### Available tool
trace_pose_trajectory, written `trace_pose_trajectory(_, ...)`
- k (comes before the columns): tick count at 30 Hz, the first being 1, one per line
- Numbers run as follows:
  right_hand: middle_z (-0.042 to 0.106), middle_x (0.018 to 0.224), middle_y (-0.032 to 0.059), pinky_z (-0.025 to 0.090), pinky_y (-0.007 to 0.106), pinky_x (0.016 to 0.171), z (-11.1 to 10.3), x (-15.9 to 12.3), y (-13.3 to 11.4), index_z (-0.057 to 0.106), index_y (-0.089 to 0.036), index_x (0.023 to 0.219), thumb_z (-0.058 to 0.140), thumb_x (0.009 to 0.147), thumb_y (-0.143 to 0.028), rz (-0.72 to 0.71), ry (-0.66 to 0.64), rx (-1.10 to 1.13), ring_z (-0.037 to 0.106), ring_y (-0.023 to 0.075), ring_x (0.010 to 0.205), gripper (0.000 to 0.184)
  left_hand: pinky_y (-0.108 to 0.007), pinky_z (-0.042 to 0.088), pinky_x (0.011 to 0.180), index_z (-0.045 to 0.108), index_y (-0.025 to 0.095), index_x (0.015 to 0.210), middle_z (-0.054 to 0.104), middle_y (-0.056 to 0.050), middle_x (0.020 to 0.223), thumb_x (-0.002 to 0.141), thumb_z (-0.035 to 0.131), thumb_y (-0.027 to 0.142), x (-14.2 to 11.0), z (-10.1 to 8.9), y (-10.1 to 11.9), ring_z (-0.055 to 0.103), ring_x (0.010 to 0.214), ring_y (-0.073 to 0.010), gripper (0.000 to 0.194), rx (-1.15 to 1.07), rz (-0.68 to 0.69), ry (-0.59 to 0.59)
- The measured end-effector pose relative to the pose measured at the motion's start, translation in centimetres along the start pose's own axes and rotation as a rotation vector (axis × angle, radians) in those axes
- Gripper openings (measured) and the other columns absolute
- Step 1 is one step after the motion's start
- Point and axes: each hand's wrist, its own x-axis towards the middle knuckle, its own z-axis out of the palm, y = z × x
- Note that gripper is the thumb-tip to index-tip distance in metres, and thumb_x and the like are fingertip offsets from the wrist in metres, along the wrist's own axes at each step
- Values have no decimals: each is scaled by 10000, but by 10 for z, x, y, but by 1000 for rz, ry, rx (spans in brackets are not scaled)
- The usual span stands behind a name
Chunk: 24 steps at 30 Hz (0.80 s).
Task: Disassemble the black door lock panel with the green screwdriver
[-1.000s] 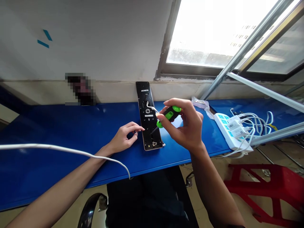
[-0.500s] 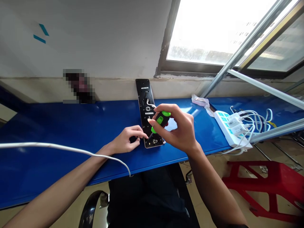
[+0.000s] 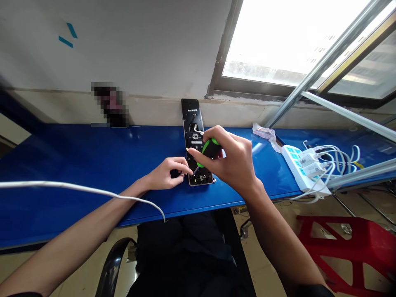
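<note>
A long black lock panel [image 3: 193,123] with a gold rim lies on the blue bench [image 3: 93,165], its far end against the wall. My right hand [image 3: 230,163] is closed round a green and black screwdriver [image 3: 208,149], whose tip points down at the panel's near left corner. My left hand [image 3: 168,173] rests on the bench at the panel's left edge, fingers curled and pinched against that edge near the screwdriver tip. What the fingertips pinch is too small to make out.
A white power strip [image 3: 305,171] with plugged-in white cables lies at the right. A crumpled plastic bag [image 3: 262,133] sits behind it. A white cable [image 3: 77,189] crosses my left forearm. A red stool [image 3: 352,243] stands on the floor at the right. Metal rails [image 3: 324,53] slant above the bench.
My right hand has lowered the screwdriver from above the panel until its tip reaches the near left corner. My left hand has slid closer to the panel's edge.
</note>
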Motion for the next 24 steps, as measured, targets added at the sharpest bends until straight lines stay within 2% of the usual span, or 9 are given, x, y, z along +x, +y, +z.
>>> trace_pose_trajectory(3,428,643,-71,294,278,505,1,2,-1,545,-222,811,740,915,-431,-6,-25,-109,287,90,562,305,-280,585,707,805,198,958,739,-60,935,796,604,52,1,0,2,690,783,-158,297,-9,5,5)
trace_pose_trajectory(6,432,640,-62,271,282,508,-2,5,-2,553,-215,802,675,963,-438,-74,-58,-130,282,96,570,300,-280,588,706,796,197,932,736,-46,881,786,608,56,2,-1,3,686,763,-158,277,12,9,-1)
trace_pose_trajectory(8,501,676,-45,300,277,520,-8,9,-2,578,-206,833,637,996,-389,-125,-165,-43,351,96,583,253,-285,592,714,787,197,937,723,-37,849,791,614,67,2,-2,4,680,755,-160,262,25,-1,-11)
trace_pose_trajectory(11,663,889,0,434,250,640,-21,17,-5,632,-199,1032,566,1026,-231,-153,-451,223,555,103,732,74,-294,599,744,776,200,986,736,-44,900,809,643,101,1,-4,4,695,807,-177,242,45,-27,-17)
trace_pose_trajectory(13,708,1023,19,477,255,714,-27,21,-8,602,-211,1250,551,983,-128,-120,-536,272,625,121,842,284,-287,597,744,768,203,1028,750,-41,916,819,666,133,0,-5,4,706,828,-186,243,53,-50,-38)
trace_pose_trajectory(15,718,1007,23,476,267,697,-29,23,-9,603,-206,1280,571,928,-104,-89,-553,216,628,135,822,368,-277,591,733,757,198,1044,752,-29,881,830,672,157,0,-4,4,702,803,-178,233,31,-72,-74)
trace_pose_trajectory(19,684,848,10,422,265,612,-25,23,-6,660,-177,1050,574,930,-133,-109,-485,111,554,115,689,154,-256,572,709,730,182,915,712,-9,780,829,661,157,1,-2,5,660,709,-138,113,-44,-80,-105)
trace_pose_trajectory(24,666,829,9,404,259,587,-22,19,-3,630,-183,987,539,995,-183,-171,-438,106,510,104,661,91,-259,549,683,733,185,836,704,-21,783,825,642,138,2,-2,7,649,691,-134,103,-73,-49,-104)
